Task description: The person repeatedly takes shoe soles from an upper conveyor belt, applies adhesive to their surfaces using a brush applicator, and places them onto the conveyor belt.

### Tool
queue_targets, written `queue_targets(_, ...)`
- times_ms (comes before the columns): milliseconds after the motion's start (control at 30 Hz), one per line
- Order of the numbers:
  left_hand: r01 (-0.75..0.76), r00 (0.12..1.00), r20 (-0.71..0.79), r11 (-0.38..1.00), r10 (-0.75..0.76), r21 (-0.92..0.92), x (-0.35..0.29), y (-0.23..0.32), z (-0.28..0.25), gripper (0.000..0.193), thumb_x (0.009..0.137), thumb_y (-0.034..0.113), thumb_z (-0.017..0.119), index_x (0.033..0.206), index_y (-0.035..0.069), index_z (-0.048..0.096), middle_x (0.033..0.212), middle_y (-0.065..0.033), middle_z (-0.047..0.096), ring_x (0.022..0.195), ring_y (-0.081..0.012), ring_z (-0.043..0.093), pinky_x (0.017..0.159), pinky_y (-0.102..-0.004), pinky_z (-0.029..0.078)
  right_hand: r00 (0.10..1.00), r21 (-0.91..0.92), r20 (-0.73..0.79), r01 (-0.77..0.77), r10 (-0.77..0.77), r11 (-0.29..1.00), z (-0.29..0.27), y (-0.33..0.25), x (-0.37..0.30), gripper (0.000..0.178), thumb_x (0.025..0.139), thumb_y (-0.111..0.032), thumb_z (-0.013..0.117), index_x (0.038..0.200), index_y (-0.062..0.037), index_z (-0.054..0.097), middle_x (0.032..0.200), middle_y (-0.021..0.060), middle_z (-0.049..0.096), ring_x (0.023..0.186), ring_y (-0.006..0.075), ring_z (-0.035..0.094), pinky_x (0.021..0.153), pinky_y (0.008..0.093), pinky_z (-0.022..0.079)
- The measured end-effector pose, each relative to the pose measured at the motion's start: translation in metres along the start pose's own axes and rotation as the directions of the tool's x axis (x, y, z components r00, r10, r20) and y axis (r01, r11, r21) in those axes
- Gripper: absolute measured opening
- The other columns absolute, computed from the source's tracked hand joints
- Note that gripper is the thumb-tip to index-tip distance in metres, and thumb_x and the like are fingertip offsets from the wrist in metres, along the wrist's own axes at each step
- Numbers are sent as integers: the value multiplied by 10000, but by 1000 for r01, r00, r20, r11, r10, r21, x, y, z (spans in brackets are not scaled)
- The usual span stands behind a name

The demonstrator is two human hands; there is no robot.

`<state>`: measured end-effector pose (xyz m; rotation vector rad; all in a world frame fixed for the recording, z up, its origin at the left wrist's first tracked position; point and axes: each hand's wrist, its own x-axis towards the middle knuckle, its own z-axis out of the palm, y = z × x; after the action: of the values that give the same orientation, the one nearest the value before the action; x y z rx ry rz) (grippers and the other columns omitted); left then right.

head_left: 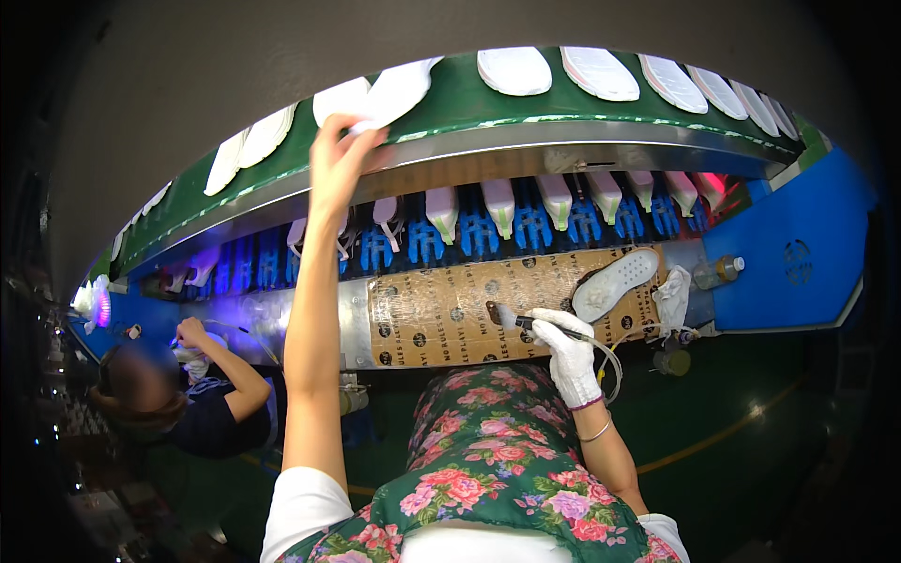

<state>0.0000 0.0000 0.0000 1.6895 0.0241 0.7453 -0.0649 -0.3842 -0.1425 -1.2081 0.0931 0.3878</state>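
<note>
My bare left hand (343, 155) is stretched up to the green belt, its slightly blurred fingers pinching the near end of a white shoe sole (402, 92). That sole lies at a slant, against another white sole (340, 98). A white knitted glove covers my right hand (569, 357), closed round the dark handle of a brush (507, 317). The brush's bristles point left, over the cardboard-covered bench top (422, 324). Just beyond this hand, a used white sole (615, 284) rests on the cardboard. A thin clear tube (615, 368) curves beside the glove.
More white soles (601, 73) line the green belt (450, 98). Below its metal edge, white shoes (499, 205) hang by a row of blue clamps (532, 225). A plastic bottle (721, 272) and crumpled cloth (672, 298) are at right. Another person (221, 399) works at left.
</note>
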Motion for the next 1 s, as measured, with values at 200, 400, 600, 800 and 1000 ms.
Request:
queue_targets(200, -215, 838, -502, 975, 215, 60, -76, 27, -82, 185, 977, 54, 510, 1154, 20, 552, 1229, -178, 613, 1151, -264, 624, 963, -391, 542, 993, 187, 40, 105, -114, 977, 4, -36, 9, 241, 856, 5, 709, 1091, 59, 708, 1043, 191, 739, 785, 215, 711, 699, 287, 575)
queue_targets(400, 277, 924, -211, 938, -319, -206, -140, 26, -68, 298, 1045, 214, 502, 1224, 0, 605, 1140, -175, 696, 952, -221, 698, 835, -329, 586, 942, 187, 280, 134, -183, 973, 60, -87, 0, 203, 847, 9, 695, 1045, 50, 704, 1098, 213, 722, 891, 236, 704, 774, 316, 578)
queue_targets(600, 689, 705, 190, 597, -683, -411, -233, -63, -26, 479, 1057, 400, 437, 1301, 11, 571, 1159, -151, 682, 1021, -255, 683, 905, -403, 560, 802, -146, 576, 292, -159, 945, 121, -88, -15, 230, 823, -33, 781, 1041, 35, 755, 1037, 134, 756, 946, 197, 703, 860, 324, 561)
queue_targets(800, 777, 560, 506, 204, -657, -595, -296, -31, 29, 1212, 778, 966, 264, 1593, 68, 255, 1509, -239, 463, 1351, -398, 501, 1129, -537, 397, 808, -162, 583, 221, -88, 962, 126, -73, -6, 211, 803, -24, 791, 1008, 16, 767, 1024, 123, 751, 935, 193, 703, 845, 321, 565)
queue_targets(1000, 670, 648, 622, -60, -440, -740, -276, -19, 43, 1167, 774, 969, 85, 1412, 77, 483, 1092, -231, 663, 985, -417, 697, 856, -533, 573, 811, -286, 530, 446, -247, 848, 126, -75, -2, 191, 821, -7, 780, 1011, 15, 771, 981, 109, 757, 870, 161, 709, 785, 288, 572)
